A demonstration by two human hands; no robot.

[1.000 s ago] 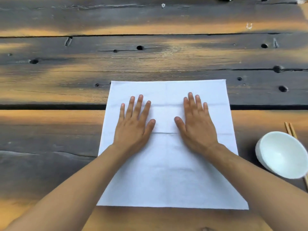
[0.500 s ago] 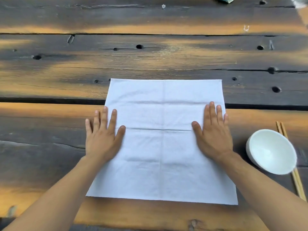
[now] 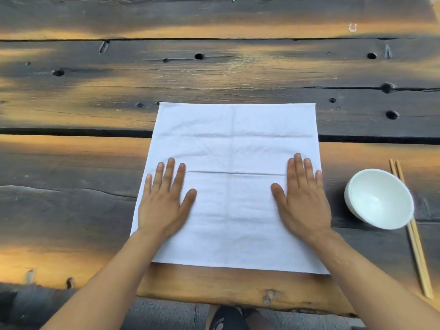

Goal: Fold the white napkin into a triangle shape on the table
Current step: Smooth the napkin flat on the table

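The white napkin [image 3: 233, 148] lies spread flat as a square on the dark wooden table [image 3: 214, 75], with crease lines crossing at its middle. My left hand [image 3: 164, 201] rests palm down on the napkin's left part, fingers apart, little finger near the left edge. My right hand [image 3: 302, 198] presses flat on the right part, its fingers reaching the right edge. Neither hand holds anything.
A white bowl [image 3: 378, 198] sits to the right of the napkin, with a pair of wooden chopsticks [image 3: 412, 232] lying just beyond it. The table's front edge [image 3: 238, 298] runs just below the napkin; a dark shoe [image 3: 223, 317] shows under it.
Both hands slid outward from the napkin's middle to its left and right sides, then the left hand came back slightly inward. The napkin stays flat.
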